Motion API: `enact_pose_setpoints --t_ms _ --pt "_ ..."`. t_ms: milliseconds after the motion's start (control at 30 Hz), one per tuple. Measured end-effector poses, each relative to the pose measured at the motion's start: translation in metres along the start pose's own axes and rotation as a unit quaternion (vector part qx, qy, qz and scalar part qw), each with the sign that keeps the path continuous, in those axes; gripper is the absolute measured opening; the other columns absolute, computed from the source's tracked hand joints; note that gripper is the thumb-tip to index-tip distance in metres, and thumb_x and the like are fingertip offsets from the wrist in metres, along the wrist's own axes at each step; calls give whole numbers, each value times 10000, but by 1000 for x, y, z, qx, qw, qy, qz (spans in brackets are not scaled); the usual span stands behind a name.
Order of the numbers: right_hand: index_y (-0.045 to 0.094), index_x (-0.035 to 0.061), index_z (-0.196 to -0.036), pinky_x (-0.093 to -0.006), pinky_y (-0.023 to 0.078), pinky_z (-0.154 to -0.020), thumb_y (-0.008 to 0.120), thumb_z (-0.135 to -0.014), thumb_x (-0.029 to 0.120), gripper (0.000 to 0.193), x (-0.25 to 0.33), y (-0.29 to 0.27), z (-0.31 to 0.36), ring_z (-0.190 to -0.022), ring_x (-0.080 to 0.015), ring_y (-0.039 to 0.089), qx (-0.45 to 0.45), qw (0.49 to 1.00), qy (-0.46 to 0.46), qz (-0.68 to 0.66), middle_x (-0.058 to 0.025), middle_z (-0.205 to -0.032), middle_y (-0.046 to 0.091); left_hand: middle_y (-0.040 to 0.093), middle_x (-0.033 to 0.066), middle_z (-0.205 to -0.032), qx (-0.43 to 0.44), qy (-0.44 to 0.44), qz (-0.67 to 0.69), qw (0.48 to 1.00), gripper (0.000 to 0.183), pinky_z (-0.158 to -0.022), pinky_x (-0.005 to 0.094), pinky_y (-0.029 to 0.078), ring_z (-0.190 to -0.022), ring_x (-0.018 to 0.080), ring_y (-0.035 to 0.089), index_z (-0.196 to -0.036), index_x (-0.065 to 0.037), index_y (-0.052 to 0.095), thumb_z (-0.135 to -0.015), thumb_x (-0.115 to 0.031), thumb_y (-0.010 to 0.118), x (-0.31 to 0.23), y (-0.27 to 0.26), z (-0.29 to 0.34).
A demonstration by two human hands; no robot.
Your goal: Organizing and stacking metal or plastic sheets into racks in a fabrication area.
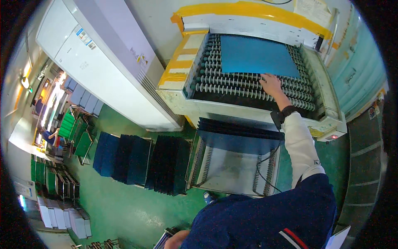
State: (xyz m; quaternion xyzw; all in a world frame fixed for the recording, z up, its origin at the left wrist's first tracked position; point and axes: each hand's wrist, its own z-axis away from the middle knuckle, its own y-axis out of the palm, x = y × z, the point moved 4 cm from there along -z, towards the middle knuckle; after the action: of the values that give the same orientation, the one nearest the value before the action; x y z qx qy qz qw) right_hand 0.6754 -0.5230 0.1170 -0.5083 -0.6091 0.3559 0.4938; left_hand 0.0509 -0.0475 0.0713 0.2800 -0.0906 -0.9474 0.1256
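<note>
OK, blue sheet [258,56] lies on the rollers [240,89], just beyond your R hand [271,86], long axis running L–R. R fingertips are at its near edge; can't tell if pinching. L hand [177,240] is farther off, mostly cut off, grip unclear. Rack [230,170] w/ dark sheets [240,140] stands betw. you & rollers; tall white cabinet [110,62] on L.

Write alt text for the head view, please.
A person's right hand is at the near edge of a blue sheet lying on a roller machine. Dark sheets stand racked on a green floor.
</note>
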Motion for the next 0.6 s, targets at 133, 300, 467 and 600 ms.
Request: enact_pose_setpoints --t_ms 133,300,467,600 --pt "469 199 -1310 -503 226 -1062 483 -882 363 458 -2 11 -11 -1291 -285 344 49 998 14 24 -52 -1424 359 570 139 -1194 5 -6 2 1000 372 -1004 352 372 -1120 218 532 -1232 23 503 -876 -84 484 4 -2 -3" --pt "464 197 -1315 -523 242 -1052 495 -876 391 480 1 16 -29 -1297 -313 333 62 997 19 41 -62 -1440 333 585 137 -1160 -7 -9 10 1000 347 -984 346 382 -1088 217 544 -1195 28 524 -865 -75 496 12 -6 3" --pt "454 193 -1322 -559 235 -1046 523 -860 389 507 5 19 -30 -1324 -326 291 52 999 6 13 -68 -1441 331 617 118 -1091 -32 -4 5 999 304 -921 333 409 -1012 217 569 -1118 23 570 -857 -122 515 -5 11 11" --pt "461 171 -1312 -532 269 -1029 512 -874 388 491 12 7 -7 -1285 -340 334 41 999 -10 -3 -68 -1412 373 642 103 -1035 -43 5 -14 999 284 -870 323 432 -951 217 589 -1057 19 608 -850 -159 529 -25 31 16"
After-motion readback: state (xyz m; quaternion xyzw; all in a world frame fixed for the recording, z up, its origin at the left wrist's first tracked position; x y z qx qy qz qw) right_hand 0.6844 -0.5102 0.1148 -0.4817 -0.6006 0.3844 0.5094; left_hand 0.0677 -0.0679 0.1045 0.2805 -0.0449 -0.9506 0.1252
